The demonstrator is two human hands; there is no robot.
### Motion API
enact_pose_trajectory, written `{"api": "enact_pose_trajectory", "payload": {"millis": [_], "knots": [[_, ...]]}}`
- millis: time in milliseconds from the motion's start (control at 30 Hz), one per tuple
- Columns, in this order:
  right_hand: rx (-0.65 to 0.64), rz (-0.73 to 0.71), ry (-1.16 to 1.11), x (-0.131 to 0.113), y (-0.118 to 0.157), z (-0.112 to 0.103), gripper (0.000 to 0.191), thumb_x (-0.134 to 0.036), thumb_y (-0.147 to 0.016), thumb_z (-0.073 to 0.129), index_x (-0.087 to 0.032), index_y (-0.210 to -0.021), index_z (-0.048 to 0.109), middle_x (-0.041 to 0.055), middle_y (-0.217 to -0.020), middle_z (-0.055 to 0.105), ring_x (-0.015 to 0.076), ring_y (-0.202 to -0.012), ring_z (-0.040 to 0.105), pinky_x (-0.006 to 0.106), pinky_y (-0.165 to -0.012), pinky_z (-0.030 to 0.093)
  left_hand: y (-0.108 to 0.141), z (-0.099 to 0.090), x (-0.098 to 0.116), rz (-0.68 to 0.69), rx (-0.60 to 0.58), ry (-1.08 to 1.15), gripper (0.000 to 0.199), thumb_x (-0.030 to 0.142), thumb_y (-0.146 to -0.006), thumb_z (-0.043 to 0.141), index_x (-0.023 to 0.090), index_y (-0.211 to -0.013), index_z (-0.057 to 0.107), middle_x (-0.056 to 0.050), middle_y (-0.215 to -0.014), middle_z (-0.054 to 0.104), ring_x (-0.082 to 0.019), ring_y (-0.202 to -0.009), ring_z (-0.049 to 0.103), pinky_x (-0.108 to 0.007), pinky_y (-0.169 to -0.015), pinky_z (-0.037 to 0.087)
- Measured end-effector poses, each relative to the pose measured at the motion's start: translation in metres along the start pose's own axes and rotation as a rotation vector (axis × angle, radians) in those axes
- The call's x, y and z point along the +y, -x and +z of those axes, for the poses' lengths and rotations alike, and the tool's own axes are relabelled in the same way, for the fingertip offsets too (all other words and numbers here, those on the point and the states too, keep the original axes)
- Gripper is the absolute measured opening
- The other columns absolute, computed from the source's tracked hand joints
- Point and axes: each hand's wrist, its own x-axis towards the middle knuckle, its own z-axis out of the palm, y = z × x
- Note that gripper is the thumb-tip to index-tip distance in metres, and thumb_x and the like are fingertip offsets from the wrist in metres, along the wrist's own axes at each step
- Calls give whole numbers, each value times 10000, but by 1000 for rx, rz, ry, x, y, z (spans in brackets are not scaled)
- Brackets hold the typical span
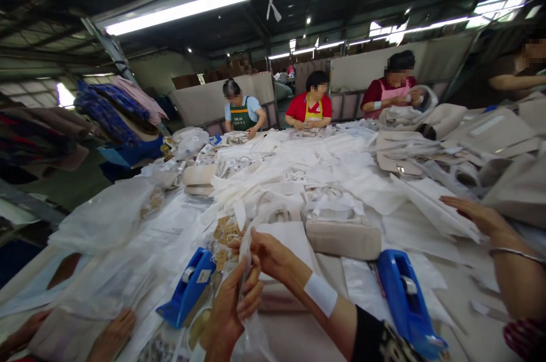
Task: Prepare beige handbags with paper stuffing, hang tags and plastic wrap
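Observation:
In the middle foreground, my left hand [232, 305] is closed around a strip of thin whitish wrapping [245, 248] that stands upright and trails down below the fingers. My right hand [273, 254] pinches the same wrapping near its top, thumb pointing up. Whether a strap lies inside the wrapping I cannot make out. Beneath my right wrist, a beige handbag [281, 300] lies on the table, partly hidden by my forearm. Brown paper tags [222, 242] with white strings are just beyond my left hand. To the left of it stands a blue tape dispenser [187, 288].
Another blue tape dispenser [407, 299] stands to the right. White sheets [290, 151] cover much of the table, with a beige bag [343, 237] among them. Co-workers' hands work at left [117, 328] and right [478, 217]. Several people sit across the table.

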Motion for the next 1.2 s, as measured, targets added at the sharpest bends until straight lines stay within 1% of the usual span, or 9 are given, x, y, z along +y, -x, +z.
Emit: {"api": "enact_pose_trajectory", "payload": {"millis": [100,200,300,433,600,667,833,1067,1200], "knots": [[72,-83,37,-10,-20,12,357,-460,-756,702,-155,-925,625,64,-797,711,137,-578,595,196,-407,333,-3,0,3,39,3,-27,306,437,-835,679,153,-902,588,105,-502,320,5,-321,160,-121,-290,146],[127,-156,31,-22,-36,21,311,-360,-788,677,-150,-996,581,68,-775,716,159,-625,639,220,-482,435,-4,3,8,143,59,-131,334,444,-827,678,152,-959,584,72,-578,421,-22,-398,344,-135,-360,300],[132,-221,18,-32,-44,27,260,-297,-824,622,-155,-1023,533,70,-764,720,184,-647,669,264,-532,496,-4,6,12,256,189,-316,441,419,-775,726,154,-1085,559,16,-728,553,-84,-566,521,-181,-468,428],[143,-249,-9,-38,-44,31,279,-261,-830,603,-186,-1055,456,54,-778,718,203,-653,693,299,-542,527,1,5,13,392,404,-646,564,397,-673,796,191,-1123,527,-14,-904,615,-132,-673,590,-224,-509,492],[224,-244,-23,-40,-45,32,250,-192,-814,565,-225,-987,387,-3,-712,692,189,-592,691,268,-498,521,10,-1,14,408,522,-939,506,449,-665,786,197,-1045,564,37,-676,604,-114,-499,546,-211,-458,443],[243,-237,-34,-40,-47,32,248,-149,-795,535,-232,-949,359,-1,-707,692,185,-579,690,258,-484,519,13,-3,16,382,522,-961,441,489,-702,753,188,-980,590,42,-602,580,-102,-467,518,-203,-475,439],[250,-218,-53,-38,-51,28,343,-112,-726,539,-241,-958,321,34,-742,716,223,-597,704,297,-472,537,18,-7,20,255,426,-726,470,474,-677,787,184,-987,584,7,-723,622,-103,-550,517,-196,-468,434],[226,-189,-8,-34,-48,2,397,-88,-692,566,-218,-1040,426,19,-728,719,205,-601,703,313,-546,555,20,-20,14,65,298,-470,435,482,-749,738,155,-1004,608,-29,-711,642,-94,-521,525,-204,-483,418],[224,-133,48,-34,-44,-13,257,-162,-742,603,-162,-993,545,66,-772,736,205,-690,708,351,-685,563,7,-22,2,25,245,-476,367,415,-770,730,120,-962,625,-46,-689,654,-84,-497,526,-192,-477,396]]}}
